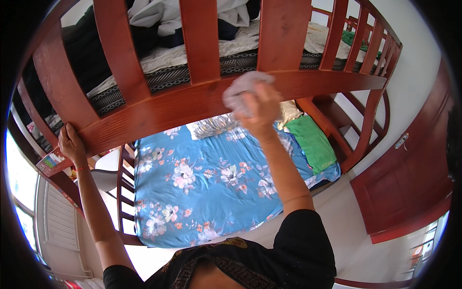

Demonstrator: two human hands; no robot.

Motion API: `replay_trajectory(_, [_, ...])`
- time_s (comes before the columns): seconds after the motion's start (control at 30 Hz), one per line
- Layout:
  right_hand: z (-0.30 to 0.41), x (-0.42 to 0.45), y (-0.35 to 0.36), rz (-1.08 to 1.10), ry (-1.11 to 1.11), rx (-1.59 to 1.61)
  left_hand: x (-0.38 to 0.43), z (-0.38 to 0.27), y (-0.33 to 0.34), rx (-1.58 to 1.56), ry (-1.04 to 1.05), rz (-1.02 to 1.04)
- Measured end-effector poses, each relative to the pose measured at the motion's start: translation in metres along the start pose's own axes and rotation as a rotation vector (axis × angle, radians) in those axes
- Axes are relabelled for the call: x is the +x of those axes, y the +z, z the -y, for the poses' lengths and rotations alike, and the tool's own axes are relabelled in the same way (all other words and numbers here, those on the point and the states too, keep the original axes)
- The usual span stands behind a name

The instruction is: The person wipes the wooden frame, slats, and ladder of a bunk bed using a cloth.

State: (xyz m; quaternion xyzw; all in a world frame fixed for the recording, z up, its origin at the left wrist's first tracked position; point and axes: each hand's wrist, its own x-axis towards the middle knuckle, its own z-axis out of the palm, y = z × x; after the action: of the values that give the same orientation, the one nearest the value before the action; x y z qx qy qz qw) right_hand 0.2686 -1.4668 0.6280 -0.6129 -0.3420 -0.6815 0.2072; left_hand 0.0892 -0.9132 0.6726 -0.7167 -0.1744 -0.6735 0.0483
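The reddish-brown wooden side rail (173,103) of a bunk bed's upper bunk runs across the view, with broad upright slats (200,39) above it. My right hand (260,104), slightly blurred, holds a greyish cloth (243,88) against or just in front of the rail, right of the middle. Part of the cloth is hidden behind my fingers. My left hand (72,143) grips the rail near its left end, beside a slat's foot; its thumb side faces the slat and no cloth shows in it.
Below lies the lower bunk's blue floral sheet (209,180), with a patterned pillow (213,125) and green fabric (312,142). Behind the slats are a mattress (166,77) and bedding. A reddish door (404,184) stands at right, a radiator (61,216) and a grey-white chair (106,169) at left.
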Motion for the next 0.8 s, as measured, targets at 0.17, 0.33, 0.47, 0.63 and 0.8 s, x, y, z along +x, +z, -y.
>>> replay_trajectory(0.17, [-0.172,-0.045,-0.061,-0.485,0.852,-0.101,-0.001,-0.022,0.008,-0.110,-0.025,0.001])
replay_trajectory(0.33, [-0.162,-0.008,-0.047,-0.523,0.920,-0.042,-0.002,-0.018,0.006,-0.092,0.005,-0.051])
replay_trajectory(0.47, [-0.055,0.050,-0.005,-0.165,0.247,-0.094,-0.005,-0.003,-0.001,-0.086,-0.005,0.013])
replay_trajectory(0.63, [-0.089,0.158,0.001,-0.242,0.101,-0.124,-0.002,-0.015,0.003,-0.066,0.012,0.035])
replay_trajectory(0.8, [-0.116,0.257,0.011,-0.366,0.177,-0.186,-0.004,-0.032,-0.003,-0.105,-0.011,-0.047])
